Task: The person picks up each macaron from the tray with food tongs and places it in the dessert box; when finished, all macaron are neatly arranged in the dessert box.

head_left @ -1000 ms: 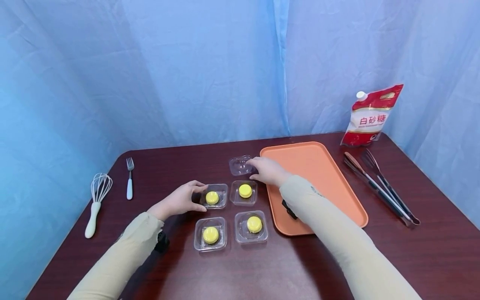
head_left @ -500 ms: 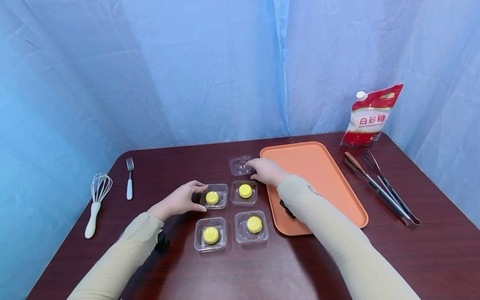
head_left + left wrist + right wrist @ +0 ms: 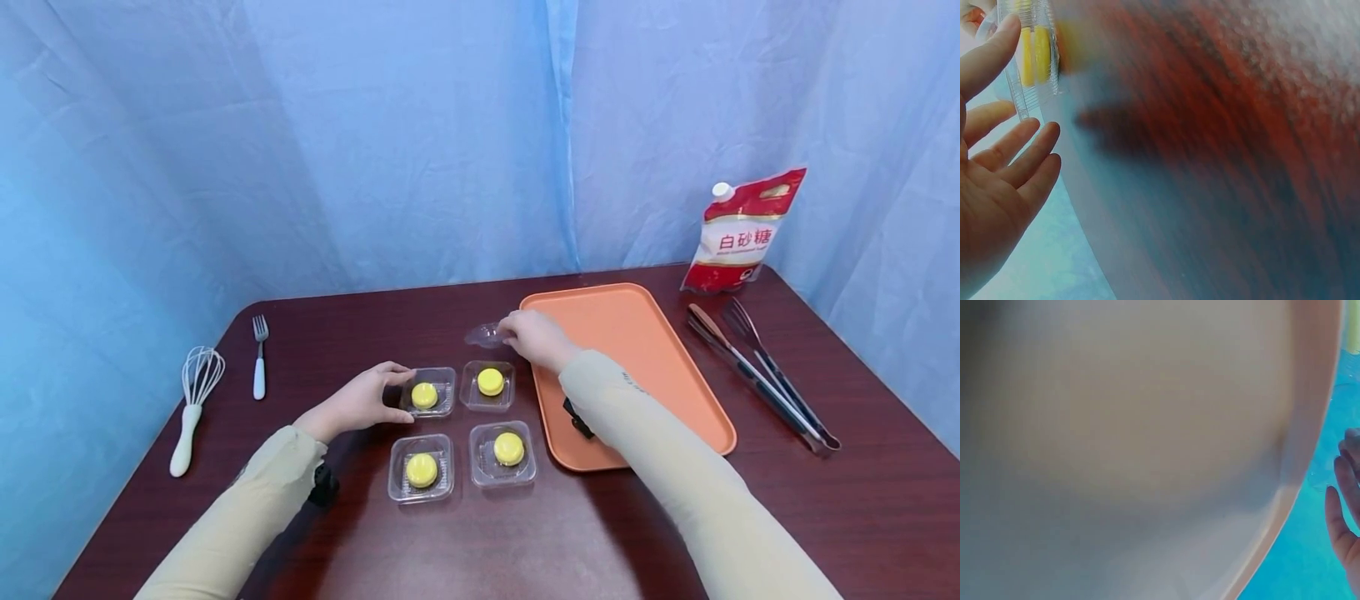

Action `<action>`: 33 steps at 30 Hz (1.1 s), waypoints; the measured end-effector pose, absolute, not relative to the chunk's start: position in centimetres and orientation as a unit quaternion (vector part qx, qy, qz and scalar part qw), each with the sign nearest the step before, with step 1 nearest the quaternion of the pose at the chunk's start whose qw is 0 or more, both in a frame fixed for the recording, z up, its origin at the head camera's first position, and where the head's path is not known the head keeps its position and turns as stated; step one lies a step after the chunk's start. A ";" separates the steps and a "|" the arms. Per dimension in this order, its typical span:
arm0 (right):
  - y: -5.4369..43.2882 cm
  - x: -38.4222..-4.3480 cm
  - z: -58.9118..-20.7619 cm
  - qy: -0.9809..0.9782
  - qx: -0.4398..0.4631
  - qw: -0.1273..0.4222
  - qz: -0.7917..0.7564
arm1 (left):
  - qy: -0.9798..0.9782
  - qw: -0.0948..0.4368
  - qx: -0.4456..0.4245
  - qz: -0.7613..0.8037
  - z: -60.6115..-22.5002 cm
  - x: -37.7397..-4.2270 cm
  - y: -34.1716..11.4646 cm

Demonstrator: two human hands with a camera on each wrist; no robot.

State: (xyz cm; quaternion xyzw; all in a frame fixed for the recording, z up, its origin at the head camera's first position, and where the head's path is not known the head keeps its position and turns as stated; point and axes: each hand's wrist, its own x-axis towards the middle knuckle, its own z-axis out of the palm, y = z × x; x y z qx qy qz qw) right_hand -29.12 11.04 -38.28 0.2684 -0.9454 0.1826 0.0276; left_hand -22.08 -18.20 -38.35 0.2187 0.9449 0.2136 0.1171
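Observation:
My left hand (image 3: 358,403) spans the back-left clear plastic box (image 3: 448,396), thumb and fingers gripping opposite sides. A yellow macaron (image 3: 424,396) lies inside it; the left wrist view shows the macaron (image 3: 1041,53) edge-on. Behind the boxes my right hand (image 3: 542,339) pinches a clear plastic lid (image 3: 482,335), tilted so it looks thin. Just in front of that lid is the back-right box (image 3: 468,398) with its macaron (image 3: 491,382). Nearer me are the front-left box (image 3: 397,487) and front-right box (image 3: 483,475), each holding a yellow macaron. Only part of the right hand (image 3: 1349,512) shows in the right wrist view.
An orange tray (image 3: 637,367) lies under my right forearm, right of the boxes. Beyond it are metal food tongs (image 3: 772,387) and a standing bag of white sugar (image 3: 738,237). A whisk (image 3: 191,417) and a fork (image 3: 259,358) lie at left. A blue curtain (image 3: 412,150) hangs behind.
The lid in my right hand has tipped up from lying flat, and the right fingers have drawn closer together on its edge. My left hand and the boxes stay in place.

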 end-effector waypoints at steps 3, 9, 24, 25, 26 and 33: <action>11.2 -29.0 -37.9 -0.941 0.269 0.047 0.199 | 0.945 0.116 0.221 0.211 -38.3 -22.1 -18.2; 11.5 -28.7 -37.2 -0.939 0.256 0.056 0.221 | 0.947 0.117 0.219 0.205 -38.1 -22.1 -18.3; 12.2 -28.6 -35.7 -0.922 0.189 0.068 0.330 | 0.949 0.057 0.225 0.213 -37.0 -22.0 -17.9; 12.3 -28.6 -35.6 -0.919 0.184 0.069 0.340 | 0.949 0.050 0.227 0.214 -36.9 -22.0 -17.8; 12.4 -28.6 -35.5 -0.917 0.180 0.071 0.350 | 0.948 0.043 0.228 0.217 -36.8 -21.9 -17.7; 12.8 -28.4 -35.1 -0.892 0.142 0.051 0.425 | 0.942 -0.019 0.249 0.225 -36.3 -21.7 -17.0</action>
